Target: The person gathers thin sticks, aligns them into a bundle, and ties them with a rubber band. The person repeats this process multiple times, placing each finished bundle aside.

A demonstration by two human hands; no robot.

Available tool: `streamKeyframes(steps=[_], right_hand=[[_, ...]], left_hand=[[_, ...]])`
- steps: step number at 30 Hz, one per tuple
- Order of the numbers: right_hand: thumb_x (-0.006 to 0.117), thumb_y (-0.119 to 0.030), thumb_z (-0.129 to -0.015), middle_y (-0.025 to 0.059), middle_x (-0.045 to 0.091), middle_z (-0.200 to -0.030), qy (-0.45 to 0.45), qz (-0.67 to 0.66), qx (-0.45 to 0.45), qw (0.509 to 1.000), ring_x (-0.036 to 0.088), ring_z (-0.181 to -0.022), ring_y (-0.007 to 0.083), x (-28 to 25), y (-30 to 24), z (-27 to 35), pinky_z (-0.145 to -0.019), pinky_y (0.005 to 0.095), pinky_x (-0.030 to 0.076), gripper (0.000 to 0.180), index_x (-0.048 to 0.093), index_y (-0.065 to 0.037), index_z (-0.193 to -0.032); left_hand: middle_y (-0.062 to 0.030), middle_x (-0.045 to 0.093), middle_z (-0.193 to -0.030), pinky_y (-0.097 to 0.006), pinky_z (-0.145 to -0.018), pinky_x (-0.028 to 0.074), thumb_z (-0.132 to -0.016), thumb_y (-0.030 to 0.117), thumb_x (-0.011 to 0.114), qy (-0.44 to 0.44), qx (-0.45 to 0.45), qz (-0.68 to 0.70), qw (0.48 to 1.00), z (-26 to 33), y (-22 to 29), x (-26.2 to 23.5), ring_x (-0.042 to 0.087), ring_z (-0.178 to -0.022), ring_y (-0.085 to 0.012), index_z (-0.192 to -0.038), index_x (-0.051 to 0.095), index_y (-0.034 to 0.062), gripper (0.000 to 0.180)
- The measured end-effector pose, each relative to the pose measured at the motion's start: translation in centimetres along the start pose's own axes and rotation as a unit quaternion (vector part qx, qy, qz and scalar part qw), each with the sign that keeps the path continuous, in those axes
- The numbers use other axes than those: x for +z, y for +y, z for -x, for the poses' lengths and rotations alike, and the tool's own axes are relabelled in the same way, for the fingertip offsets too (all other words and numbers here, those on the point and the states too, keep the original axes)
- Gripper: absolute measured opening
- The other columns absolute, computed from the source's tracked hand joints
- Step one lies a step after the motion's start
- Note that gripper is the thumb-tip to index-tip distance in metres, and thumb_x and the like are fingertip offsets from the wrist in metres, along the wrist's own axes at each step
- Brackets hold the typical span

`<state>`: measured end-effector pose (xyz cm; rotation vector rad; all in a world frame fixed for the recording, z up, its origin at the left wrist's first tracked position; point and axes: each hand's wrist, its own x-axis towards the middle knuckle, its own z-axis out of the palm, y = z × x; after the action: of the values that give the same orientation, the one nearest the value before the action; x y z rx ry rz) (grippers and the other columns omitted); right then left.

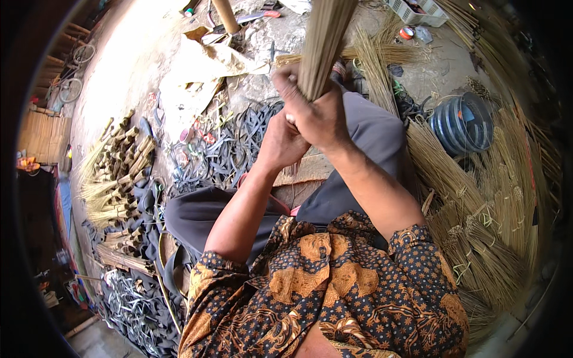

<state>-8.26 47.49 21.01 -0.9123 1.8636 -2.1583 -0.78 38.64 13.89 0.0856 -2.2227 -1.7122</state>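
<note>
Right hand (316, 113) clenched round upright stick bundle (322, 42) over the lap, left hand (282, 142) just beneath, apparently gripping its base, grasp partly hidden, loose broom bundles (477, 221) at right

Rough grey concrete floor (137, 53), brightly sunlit toward its upper left edge. Torn beige paper sheet (203, 65) lies on floor near top centre. Pile of dark rubber strips (227, 149) mid-floor. Short cut straw bundles (119, 167) stacked at left edge. Long dry straw sheaves (489, 209) heaped along right edge. Woven bamboo panel (42, 137) far left. White plastic crate (418, 12) top right corner.
</note>
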Motion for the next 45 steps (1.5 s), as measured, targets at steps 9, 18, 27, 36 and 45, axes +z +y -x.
streamKeyframes(steps=[9,18,27,36,45], right_hand=[[0.069,-0.003,-0.093,0.0072,0.074,-0.108,-0.135,0.115,0.129,0.976,0.070,-0.107,0.0179,2.5,9.0,5.3,-0.097,0.0360,0.053,0.025,0.071,-0.006,-0.118],[0.069,-0.020,-0.092,0.0207,0.073,-0.098,-0.117,0.106,0.065,0.985,0.072,-0.092,0.0385,0.1,9.3,5.0,-0.080,0.0435,0.057,0.031,0.066,-0.004,-0.119],[0.066,-0.007,-0.095,0.0080,0.072,-0.103,-0.103,0.126,0.081,0.983,0.067,-0.096,0.0144,-2.0,9.3,5.1,-0.085,0.0336,0.054,0.020,0.070,-0.005,-0.114],[0.068,-0.010,-0.096,0.0071,0.070,-0.094,-0.077,0.148,0.086,0.982,0.067,-0.093,0.0152,-3.9,12.4,5.9,-0.085,0.0351,0.054,0.016,0.068,-0.004,-0.111],[0.076,-0.014,-0.089,0.0082,0.071,-0.099,-0.112,0.126,0.107,0.980,0.067,-0.092,0.0177,-6.4,12.0,6.6,-0.085,0.0357,0.055,0.031,0.066,-0.003,-0.116]], left_hand=[[-0.0199,0.065,-0.121,-0.045,-0.099,0.049,-0.088,0.015,0.070,0.117,0.056,-0.118,0.984,5.5,-12.1,2.6,0.062,-0.116,-0.0342,-0.126,0.062,0.0019,0.040],[-0.0209,0.066,-0.123,-0.045,-0.101,0.049,-0.091,0.015,0.067,0.093,-0.016,0.023,0.995,4.6,-12.2,5.0,0.063,-0.119,-0.0366,-0.129,0.059,0.0017,0.041],[-0.0230,0.065,-0.126,-0.045,-0.102,0.049,-0.090,0.016,0.067,0.074,0.033,0.027,0.996,3.7,-12.8,7.2,0.063,-0.119,-0.0374,-0.131,0.059,0.0020,0.044],[-0.0221,0.067,-0.125,-0.045,-0.101,0.050,-0.094,0.017,0.062,0.026,0.024,0.055,0.998,3.8,-14.6,8.8,0.064,-0.121,-0.0357,-0.134,0.059,0.0042,0.042],[-0.0186,0.064,-0.133,-0.041,-0.107,0.046,-0.092,0.011,0.067,0.041,-0.018,0.136,0.990,3.4,-14.2,10.2,0.061,-0.121,-0.0317,-0.134,0.055,-0.0012,0.045]])
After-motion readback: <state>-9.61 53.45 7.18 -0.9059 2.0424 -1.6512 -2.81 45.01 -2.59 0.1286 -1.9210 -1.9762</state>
